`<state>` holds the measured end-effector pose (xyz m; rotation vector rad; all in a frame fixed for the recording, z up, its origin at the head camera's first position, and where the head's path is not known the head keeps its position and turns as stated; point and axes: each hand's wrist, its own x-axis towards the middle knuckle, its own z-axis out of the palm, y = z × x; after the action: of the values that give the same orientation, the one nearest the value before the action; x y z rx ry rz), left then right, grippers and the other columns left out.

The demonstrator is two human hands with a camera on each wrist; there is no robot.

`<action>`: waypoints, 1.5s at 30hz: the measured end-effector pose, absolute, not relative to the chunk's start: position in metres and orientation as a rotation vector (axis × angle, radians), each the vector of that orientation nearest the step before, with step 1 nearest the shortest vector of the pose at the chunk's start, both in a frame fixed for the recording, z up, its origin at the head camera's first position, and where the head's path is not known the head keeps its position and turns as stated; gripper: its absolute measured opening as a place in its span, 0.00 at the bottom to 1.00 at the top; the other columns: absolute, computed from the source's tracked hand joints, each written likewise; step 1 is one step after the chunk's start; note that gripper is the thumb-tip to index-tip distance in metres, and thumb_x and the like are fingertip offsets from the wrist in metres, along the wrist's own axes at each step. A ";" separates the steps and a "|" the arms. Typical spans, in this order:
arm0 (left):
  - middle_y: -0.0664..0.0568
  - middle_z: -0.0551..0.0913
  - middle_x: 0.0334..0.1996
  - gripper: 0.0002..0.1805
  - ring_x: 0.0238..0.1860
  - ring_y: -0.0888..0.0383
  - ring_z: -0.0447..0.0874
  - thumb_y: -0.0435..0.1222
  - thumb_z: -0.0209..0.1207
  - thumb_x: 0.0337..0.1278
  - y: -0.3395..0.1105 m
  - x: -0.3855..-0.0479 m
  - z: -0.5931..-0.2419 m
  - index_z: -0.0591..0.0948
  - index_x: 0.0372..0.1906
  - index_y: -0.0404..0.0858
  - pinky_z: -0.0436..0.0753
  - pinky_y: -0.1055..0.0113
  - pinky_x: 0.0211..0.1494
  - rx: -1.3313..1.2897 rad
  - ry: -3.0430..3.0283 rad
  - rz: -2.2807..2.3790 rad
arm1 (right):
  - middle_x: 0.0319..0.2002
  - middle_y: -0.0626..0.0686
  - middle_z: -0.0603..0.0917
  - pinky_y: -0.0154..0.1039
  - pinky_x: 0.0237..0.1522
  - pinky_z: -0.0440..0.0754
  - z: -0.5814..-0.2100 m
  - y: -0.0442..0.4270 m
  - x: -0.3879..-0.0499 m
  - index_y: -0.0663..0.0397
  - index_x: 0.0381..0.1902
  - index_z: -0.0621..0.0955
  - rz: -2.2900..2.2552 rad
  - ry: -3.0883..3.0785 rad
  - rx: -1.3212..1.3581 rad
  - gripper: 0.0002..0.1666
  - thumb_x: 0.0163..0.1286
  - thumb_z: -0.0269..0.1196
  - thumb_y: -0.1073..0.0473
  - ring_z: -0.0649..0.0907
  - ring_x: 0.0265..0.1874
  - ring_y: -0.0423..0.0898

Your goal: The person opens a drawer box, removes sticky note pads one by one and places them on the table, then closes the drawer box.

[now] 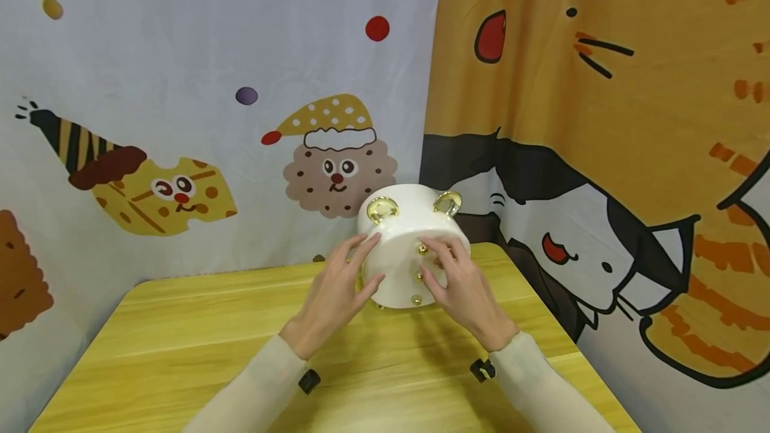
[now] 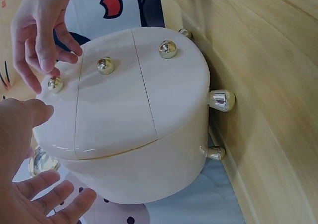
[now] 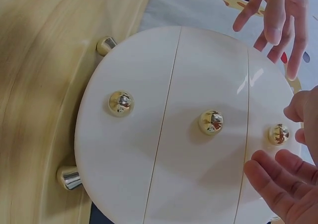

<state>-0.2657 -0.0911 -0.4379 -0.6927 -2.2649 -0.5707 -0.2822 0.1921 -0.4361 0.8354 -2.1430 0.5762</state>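
A white rounded box (image 1: 394,272) with gold ears and short gold feet stands on the table. Three drawer-like sections with round gold knobs make up its front; the top knob (image 3: 278,134) is beside my right hand (image 3: 293,179), the middle knob (image 3: 211,122) and bottom knob (image 3: 120,103) lie lower. My right hand (image 1: 466,286) has its fingers spread close to the top knob; whether a fingertip touches is unclear. My left hand (image 1: 337,286) is at the box's upper left side, fingers apart and relaxed, holding nothing.
The yellow wood-grain table (image 1: 198,346) extends around the box. Behind it hangs a pale curtain (image 1: 180,39) with cartoon prints, and at the right an orange cat-print curtain (image 1: 631,105) comes close to the table's edge. Dark wrist devices sit at both sleeves.
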 end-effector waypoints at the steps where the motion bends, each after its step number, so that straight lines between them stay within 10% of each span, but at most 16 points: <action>1: 0.36 0.83 0.76 0.45 0.69 0.38 0.89 0.44 0.81 0.73 -0.090 -0.266 -0.438 0.74 0.89 0.46 0.98 0.54 0.53 -0.693 -2.259 -0.571 | 0.61 0.62 0.85 0.46 0.42 0.98 -0.436 0.192 -0.283 0.57 0.76 0.84 0.586 -2.141 0.836 0.33 0.76 0.80 0.64 0.93 0.43 0.54; 26: 0.38 0.80 0.81 0.51 0.71 0.37 0.88 0.39 0.85 0.67 -0.074 -0.283 -0.439 0.73 0.90 0.50 0.92 0.66 0.32 -0.705 -2.233 -0.579 | 0.54 0.63 0.85 0.49 0.44 0.99 -0.438 0.181 -0.290 0.62 0.66 0.88 0.679 -2.076 0.834 0.23 0.76 0.79 0.68 0.95 0.41 0.56; 45: 0.43 0.79 0.83 0.56 0.76 0.39 0.85 0.35 0.88 0.60 -0.071 -0.292 -0.435 0.73 0.90 0.55 0.95 0.59 0.36 -0.722 -2.255 -0.507 | 0.53 0.62 0.85 0.41 0.48 0.98 -0.436 0.173 -0.294 0.65 0.58 0.89 0.706 -2.084 0.787 0.18 0.73 0.80 0.70 0.95 0.44 0.52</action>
<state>-0.2924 -0.0712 -0.4350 -0.7221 -2.2547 -0.5071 -0.2935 0.1731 -0.4365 0.7873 -2.0845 0.7059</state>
